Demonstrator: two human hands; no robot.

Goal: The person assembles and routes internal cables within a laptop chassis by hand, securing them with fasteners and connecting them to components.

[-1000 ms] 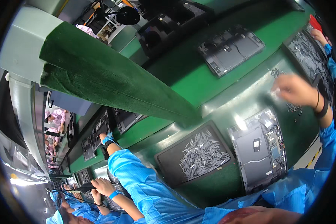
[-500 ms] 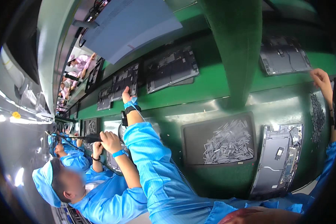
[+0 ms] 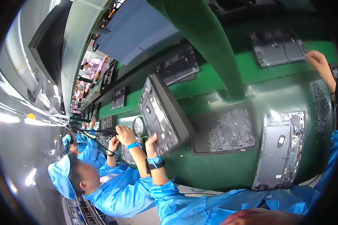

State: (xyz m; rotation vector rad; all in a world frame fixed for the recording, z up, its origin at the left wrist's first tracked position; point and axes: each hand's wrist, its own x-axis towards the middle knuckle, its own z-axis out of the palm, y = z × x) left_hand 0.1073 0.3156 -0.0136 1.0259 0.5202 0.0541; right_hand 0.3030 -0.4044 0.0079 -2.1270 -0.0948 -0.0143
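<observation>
My left hand (image 3: 151, 146) is closed on the near edge of a dark grey laptop base (image 3: 157, 122), raised and tilted above the bench. Against its back sits a thick dark slab (image 3: 174, 99), perhaps a tray or pad. A blue strap and a black band circle my left wrist. Far to the right, my right hand (image 3: 317, 63) has its curled fingertips at the edge of another laptop base (image 3: 278, 48) on the green belt. A third laptop base (image 3: 279, 150), with a circuit board and cables exposed, lies in front of me.
A dark tray (image 3: 199, 129) holds a heap of small clear strips (image 3: 233, 131). Small black parts (image 3: 321, 108) lie piled at the right. A green post (image 3: 210, 45) rises between bench and belt. At my left, a co-worker (image 3: 101, 176) in blue grips a black tool (image 3: 107, 131).
My left hand has lifted a laptop base off the belt and drawn it toward me. My right hand stays at the other base's edge. The view has shifted.
</observation>
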